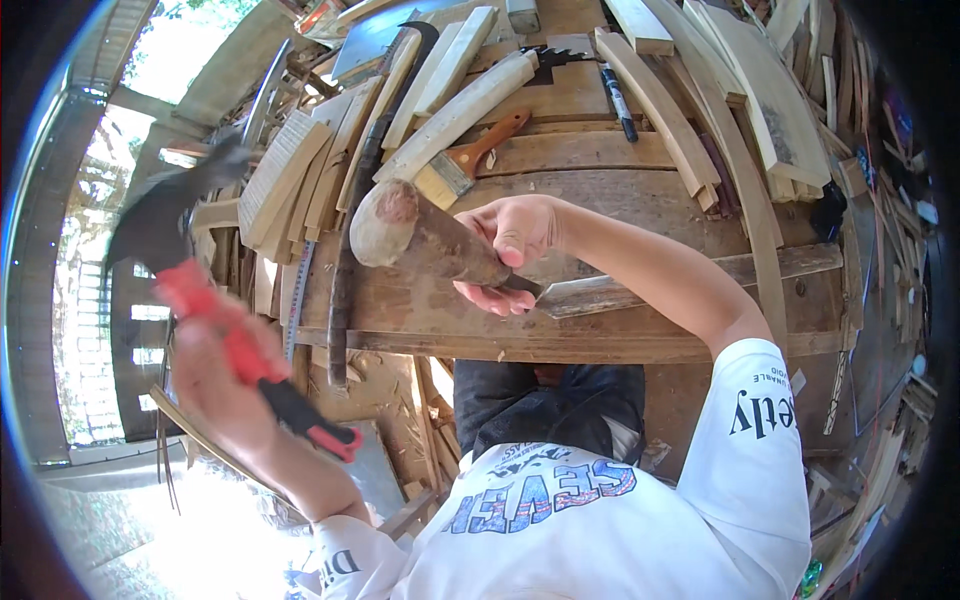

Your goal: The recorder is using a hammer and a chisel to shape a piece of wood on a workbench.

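Note:
My left hand [215,385], raised at the left of the workbench and blurred by motion, is wrapped round the red and black handle of a hammer [245,335]. Its dark head points up and away and is smeared too. Above the bench, my right hand [520,235] grips a chisel [440,245] near the narrow end of its thick wooden handle. The handle's broad, worn butt faces up and to the left. Its dark metal part slants down toward the end of a weathered wood strip [610,295]; I cannot tell if they touch.
Across the wooden workbench [560,347] lie a flat paintbrush [470,160], a marker pen [618,105] and a dark toothed blade [553,60]. Cut wood pieces [660,120] crowd its far side and right. A long dark bar [343,300] overhangs the front edge, beside a measuring strip [298,300].

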Action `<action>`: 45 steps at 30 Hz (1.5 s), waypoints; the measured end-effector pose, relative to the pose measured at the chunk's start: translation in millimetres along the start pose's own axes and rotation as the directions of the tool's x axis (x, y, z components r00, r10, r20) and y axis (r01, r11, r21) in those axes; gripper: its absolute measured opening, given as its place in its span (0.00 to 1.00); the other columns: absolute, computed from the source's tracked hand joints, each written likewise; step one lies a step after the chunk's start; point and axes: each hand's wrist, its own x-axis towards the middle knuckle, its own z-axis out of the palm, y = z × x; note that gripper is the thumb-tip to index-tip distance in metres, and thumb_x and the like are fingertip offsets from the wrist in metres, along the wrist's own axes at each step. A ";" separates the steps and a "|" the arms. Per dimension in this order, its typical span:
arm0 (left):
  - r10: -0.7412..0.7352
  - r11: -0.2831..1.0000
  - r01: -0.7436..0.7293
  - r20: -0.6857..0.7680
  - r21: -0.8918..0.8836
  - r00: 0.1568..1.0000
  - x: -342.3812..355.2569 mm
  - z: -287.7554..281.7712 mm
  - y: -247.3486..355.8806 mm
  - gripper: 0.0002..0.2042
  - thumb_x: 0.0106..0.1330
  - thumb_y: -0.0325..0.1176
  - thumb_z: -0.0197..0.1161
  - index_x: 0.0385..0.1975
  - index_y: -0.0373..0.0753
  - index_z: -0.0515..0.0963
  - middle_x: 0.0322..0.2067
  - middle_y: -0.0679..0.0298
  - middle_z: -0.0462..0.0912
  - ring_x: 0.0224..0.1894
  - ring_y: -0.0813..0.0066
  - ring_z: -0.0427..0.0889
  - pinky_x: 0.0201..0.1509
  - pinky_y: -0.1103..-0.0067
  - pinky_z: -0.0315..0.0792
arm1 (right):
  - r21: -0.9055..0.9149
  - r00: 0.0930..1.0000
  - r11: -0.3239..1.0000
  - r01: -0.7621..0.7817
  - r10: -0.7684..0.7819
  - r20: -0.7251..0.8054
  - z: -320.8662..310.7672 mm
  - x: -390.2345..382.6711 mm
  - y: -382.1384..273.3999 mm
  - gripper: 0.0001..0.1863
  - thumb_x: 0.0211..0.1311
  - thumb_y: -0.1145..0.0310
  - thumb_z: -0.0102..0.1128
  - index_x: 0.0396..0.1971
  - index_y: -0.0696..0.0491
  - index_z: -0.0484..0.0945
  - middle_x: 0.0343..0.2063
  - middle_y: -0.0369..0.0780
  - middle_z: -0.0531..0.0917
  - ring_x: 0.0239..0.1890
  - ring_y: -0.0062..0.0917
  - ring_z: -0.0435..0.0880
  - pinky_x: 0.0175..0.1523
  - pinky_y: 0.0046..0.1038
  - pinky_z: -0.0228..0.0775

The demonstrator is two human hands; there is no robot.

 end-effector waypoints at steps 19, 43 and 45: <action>0.076 0.895 -0.313 0.581 0.319 0.810 -9.1 0.5 34.4 0.14 0.71 0.34 0.51 0.28 0.31 0.76 0.14 0.67 0.74 0.15 0.84 0.69 0.18 0.85 0.60 | -0.189 0.925 0.940 0.285 -0.321 -0.205 -7.3 -7.3 -11.5 0.27 0.61 0.59 0.64 0.49 0.68 0.74 0.33 0.48 0.82 0.23 0.22 0.82 0.28 0.22 0.75; 0.249 0.814 -0.553 0.753 0.179 0.610 -109.6 122.3 -102.2 0.24 0.53 0.37 0.70 0.48 0.32 0.76 0.41 0.55 0.76 0.44 0.56 0.74 0.48 0.67 0.72 | -0.483 0.551 0.701 0.524 -0.712 -0.435 -18.0 -47.8 -57.3 0.25 0.72 0.50 0.46 0.54 0.57 0.70 0.34 0.35 0.77 0.19 0.14 0.65 0.25 0.16 0.57; 0.239 0.825 -0.537 0.752 0.176 0.614 -109.4 125.2 -109.0 0.26 0.52 0.39 0.72 0.49 0.32 0.76 0.41 0.54 0.76 0.43 0.56 0.75 0.48 0.67 0.73 | -0.490 0.570 0.700 0.519 -0.711 -0.413 -19.7 -47.7 -56.1 0.25 0.72 0.50 0.46 0.54 0.58 0.70 0.35 0.36 0.77 0.19 0.14 0.66 0.25 0.16 0.58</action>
